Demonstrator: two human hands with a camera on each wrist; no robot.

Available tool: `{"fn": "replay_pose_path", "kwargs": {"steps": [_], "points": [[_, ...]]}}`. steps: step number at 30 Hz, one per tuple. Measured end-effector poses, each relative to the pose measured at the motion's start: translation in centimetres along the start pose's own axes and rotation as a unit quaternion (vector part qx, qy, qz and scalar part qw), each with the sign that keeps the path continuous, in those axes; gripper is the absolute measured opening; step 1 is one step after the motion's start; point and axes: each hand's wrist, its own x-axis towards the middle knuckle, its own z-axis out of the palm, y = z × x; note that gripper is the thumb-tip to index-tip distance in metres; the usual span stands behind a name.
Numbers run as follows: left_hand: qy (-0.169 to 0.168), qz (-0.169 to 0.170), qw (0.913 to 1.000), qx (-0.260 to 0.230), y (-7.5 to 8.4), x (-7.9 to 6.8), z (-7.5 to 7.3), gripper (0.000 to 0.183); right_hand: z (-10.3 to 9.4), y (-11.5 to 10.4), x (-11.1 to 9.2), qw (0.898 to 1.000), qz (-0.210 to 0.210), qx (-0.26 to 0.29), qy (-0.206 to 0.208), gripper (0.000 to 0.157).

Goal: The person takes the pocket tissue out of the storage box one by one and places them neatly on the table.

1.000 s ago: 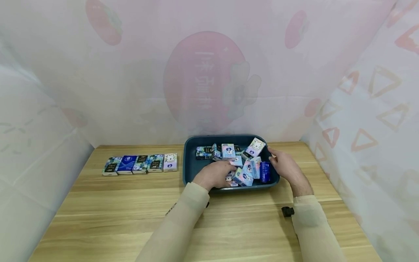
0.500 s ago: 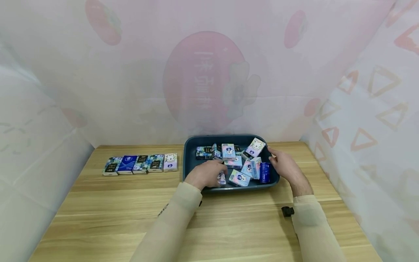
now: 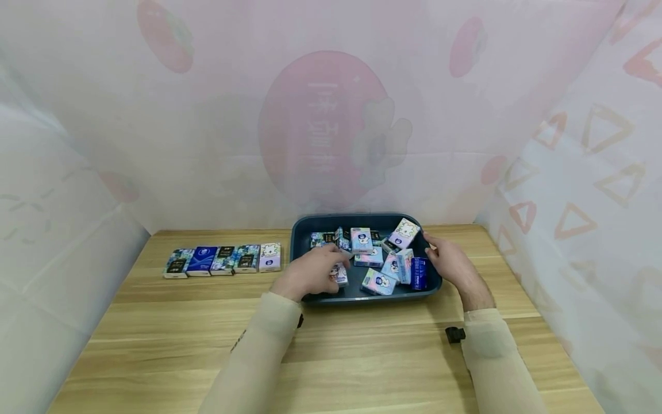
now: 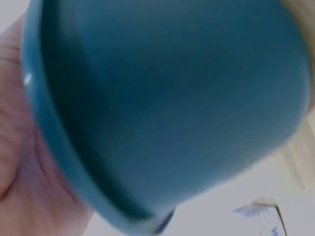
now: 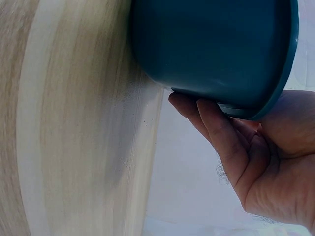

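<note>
1. The left hand [image 3: 309, 275] sits at the lower left of the blue tray [image 3: 362, 294] – its fingers pinch a small tissue pack [image 3: 339, 273] just above the tray's near-left corner. Keep that pinch on the pack's short edges so the soft wrapper does not slip.

2. The right hand [image 3: 449, 261] rests on the tray's right rim, fingers curled round the edge in the right wrist view. Hold it there, pressing lightly down, so the tray does not slide on the wooden table [image 3: 170, 339].

3. Lift the pack straight up first – loose packs [image 3: 385, 264] lie crowded beside it and a sideways drag would likely snag them.

4. A row of 5 packs [image 3: 223, 260] lies at centre left of the frame, just beside the tray's left wall; my judgement is that a careful, level carry suits it best.
</note>
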Motion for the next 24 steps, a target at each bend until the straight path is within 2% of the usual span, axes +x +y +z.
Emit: {"fn": "replay_pose_path", "kwargs": {"steps": [8, 17, 24], "points": [[0.052, -0.013, 0.9986, -0.001, -1.2, -1.5, -1.2, 0.041, 0.0, 0.0, 0.0, 1.0, 0.002, -0.001, 0.0, 0.055], [0.09, -0.02, 0.9948, -0.043, -2.9, -3.5, -3.0, 0.044, 0.0, 0.0, -0.1, 1.0, -0.001, -0.002, 0.002, 0.055], [0.1, -0.043, 0.9918, -0.067, -4.4, -5.0, -4.3, 0.048, -0.1, 0.0, 0.0, 1.0, -0.002, -0.001, 0.003, 0.055]]}}
